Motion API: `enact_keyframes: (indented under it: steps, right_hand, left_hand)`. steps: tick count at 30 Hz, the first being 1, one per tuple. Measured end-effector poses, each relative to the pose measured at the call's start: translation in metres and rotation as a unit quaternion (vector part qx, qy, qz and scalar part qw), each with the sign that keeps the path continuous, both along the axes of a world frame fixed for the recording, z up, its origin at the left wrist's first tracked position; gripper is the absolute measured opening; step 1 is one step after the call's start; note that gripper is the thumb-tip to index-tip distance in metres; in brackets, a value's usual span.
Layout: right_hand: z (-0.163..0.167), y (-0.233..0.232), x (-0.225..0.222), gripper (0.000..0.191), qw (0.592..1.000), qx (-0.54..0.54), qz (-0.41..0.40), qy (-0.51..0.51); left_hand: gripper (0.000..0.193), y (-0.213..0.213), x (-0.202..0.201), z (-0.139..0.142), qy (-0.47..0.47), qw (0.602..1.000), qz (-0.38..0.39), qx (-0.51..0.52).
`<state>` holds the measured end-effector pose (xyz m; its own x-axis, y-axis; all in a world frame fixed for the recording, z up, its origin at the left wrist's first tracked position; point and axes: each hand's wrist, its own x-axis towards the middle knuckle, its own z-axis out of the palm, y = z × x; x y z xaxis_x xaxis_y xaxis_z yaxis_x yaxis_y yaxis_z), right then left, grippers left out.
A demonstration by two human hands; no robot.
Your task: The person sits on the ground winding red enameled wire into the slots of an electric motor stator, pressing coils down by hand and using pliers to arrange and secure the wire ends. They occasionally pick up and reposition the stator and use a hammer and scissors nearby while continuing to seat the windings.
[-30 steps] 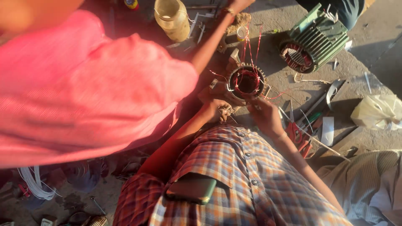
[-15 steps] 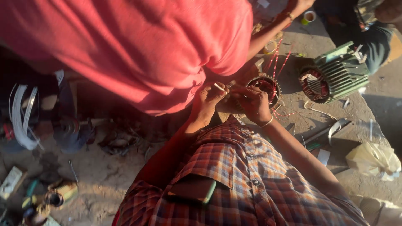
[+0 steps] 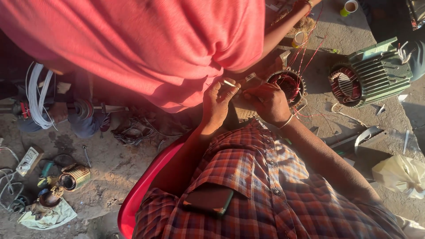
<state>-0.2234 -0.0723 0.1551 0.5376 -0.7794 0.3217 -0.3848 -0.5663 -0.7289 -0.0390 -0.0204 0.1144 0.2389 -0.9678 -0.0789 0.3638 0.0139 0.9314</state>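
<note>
- Pinching a thin pale sliver (image 3: 229, 83), perhaps a slip of insulation or a bit of sleeving, our left hand (image 3: 220, 102) has its fingertips (image 3: 232, 88) closed narrow on it; the strip sticks out just above them.
- Our right hand (image 3: 266, 102) curls beside the left, knuckles up, fingers folded tight on something small; we cannot tell from this angle what it grips, since the backs of the fingers hide it.
- Just beyond the right fingertips sits the small stator (image 3: 287, 84), round, with red winding wire (image 3: 310, 40) trailing up and away from it. It is near enough that the hands almost touch its rim.
- To work well here, we judge the grip should stay close to the sliver's end so it does not buckle, with both wrists kept low and steady against each other.
- We should steer clear of the loose red strands past the fingers, as a snag could tug the coils.
- A person in a pink shirt (image 3: 146, 44) leans in right over the left fingers and shades the spot, so we would go by feel as much as sight.
- Well off to the right of the fingers stands a larger green finned motor housing (image 3: 376, 73), not in play.
</note>
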Motion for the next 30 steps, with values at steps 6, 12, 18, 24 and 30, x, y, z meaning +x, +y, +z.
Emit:
enact_keyframes:
  steps: [6,12,18,24,30]
  right_hand:
    - [-0.001,-0.001,0.000,0.012,1.000,-0.004,0.006,-0.003]
    - [-0.020,-0.008,-0.013,0.024,0.998,0.014,-0.034,-0.051]
    - [-0.064,-0.014,-0.019,0.031,0.996,0.037,-0.078,-0.005]
    - [-0.096,-0.016,-0.024,0.027,0.995,-0.039,-0.085,0.032]
    - [-0.099,-0.018,-0.025,0.015,0.995,-0.018,-0.089,0.041]
  left_hand:
    - [0.014,0.003,-0.003,0.007,-0.365,0.923,0.058,-0.105]
    - [0.011,-0.006,-0.011,-0.006,-0.291,0.956,-0.007,-0.034]
    - [0.011,-0.031,-0.020,-0.026,-0.274,0.960,-0.008,-0.050]
    - [0.009,-0.057,-0.025,-0.065,-0.387,0.919,-0.035,-0.066]
    - [0.013,-0.072,-0.021,-0.080,-0.312,0.945,-0.100,0.008]
